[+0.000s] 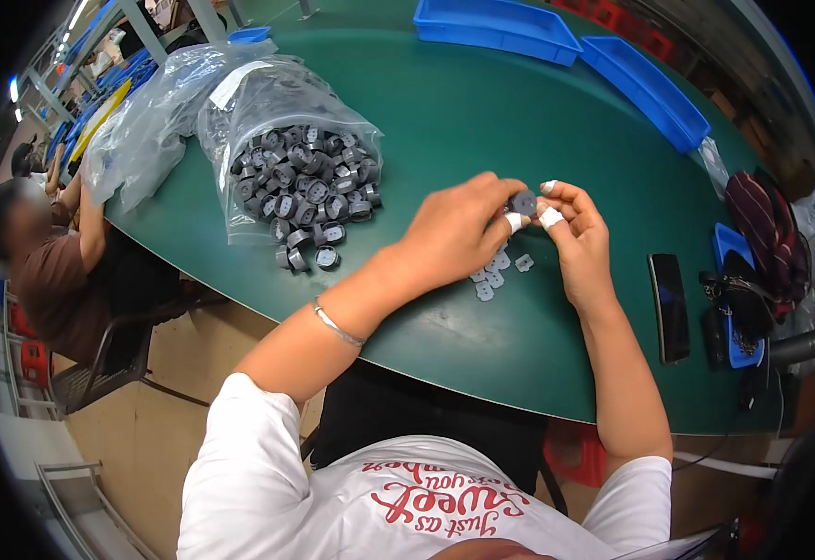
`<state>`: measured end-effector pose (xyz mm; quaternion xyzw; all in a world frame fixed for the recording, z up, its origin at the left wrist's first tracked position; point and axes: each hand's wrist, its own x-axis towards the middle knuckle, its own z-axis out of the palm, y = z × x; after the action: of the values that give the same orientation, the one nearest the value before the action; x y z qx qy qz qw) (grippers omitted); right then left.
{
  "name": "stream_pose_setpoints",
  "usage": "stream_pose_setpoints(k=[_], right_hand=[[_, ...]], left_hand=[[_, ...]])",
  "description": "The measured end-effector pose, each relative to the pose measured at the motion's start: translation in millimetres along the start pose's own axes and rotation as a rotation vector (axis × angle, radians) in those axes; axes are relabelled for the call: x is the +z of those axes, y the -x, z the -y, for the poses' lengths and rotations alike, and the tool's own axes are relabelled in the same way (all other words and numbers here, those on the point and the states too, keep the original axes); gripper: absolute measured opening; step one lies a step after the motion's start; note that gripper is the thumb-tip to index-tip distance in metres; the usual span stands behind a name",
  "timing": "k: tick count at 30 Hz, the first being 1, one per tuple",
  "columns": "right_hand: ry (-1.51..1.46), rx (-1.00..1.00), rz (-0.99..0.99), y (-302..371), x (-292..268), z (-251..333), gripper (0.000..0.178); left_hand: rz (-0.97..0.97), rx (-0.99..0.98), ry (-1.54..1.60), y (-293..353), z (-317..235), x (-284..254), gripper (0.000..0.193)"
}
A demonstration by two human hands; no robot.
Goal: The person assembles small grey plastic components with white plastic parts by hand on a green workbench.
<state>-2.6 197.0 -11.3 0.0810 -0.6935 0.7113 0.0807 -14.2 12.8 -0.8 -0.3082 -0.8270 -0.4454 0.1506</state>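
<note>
My left hand (461, 227) pinches a dark grey round cap (522, 203) between thumb and fingers, above the green table. Close by on its right, my right hand (579, 235) has its fingers curled toward the cap in a pinch; what they hold, if anything, is too small to make out. White tape wraps several fingertips. Under the hands lie several small light grey flat pieces (491, 278), partly hidden by my left hand. To the left, many similar grey round caps (309, 182) spill from the mouth of a clear plastic bag (267, 98).
Two blue trays (496, 28) stand along the far edge of the green table (407, 121). A phone (669, 308) lies at the right, near a blue tray (748, 350) with a dark pouch and a striped cloth (767, 233). A seated person (53, 271) is at the left.
</note>
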Motion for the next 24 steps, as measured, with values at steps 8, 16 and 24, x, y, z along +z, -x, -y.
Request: stream_pose_setpoints(k=[8, 16, 24], right_hand=[[0.689, -0.241, 0.001, -2.7, -8.8, -15.1, 0.021], [0.85, -0.263, 0.049, 4.7, 2.9, -3.1, 0.014], [0.853, 0.096, 0.231, 4.5, -2.0, 29.0, 0.013]], left_hand=[[-0.036, -0.224, -0.728, 20.8, -1.6, -131.6, 0.033], [0.052, -0.212, -0.637, 47.6, 19.1, -151.6, 0.055], [0.029, -0.266, 0.157, 37.9, 2.0, -91.3, 0.04]])
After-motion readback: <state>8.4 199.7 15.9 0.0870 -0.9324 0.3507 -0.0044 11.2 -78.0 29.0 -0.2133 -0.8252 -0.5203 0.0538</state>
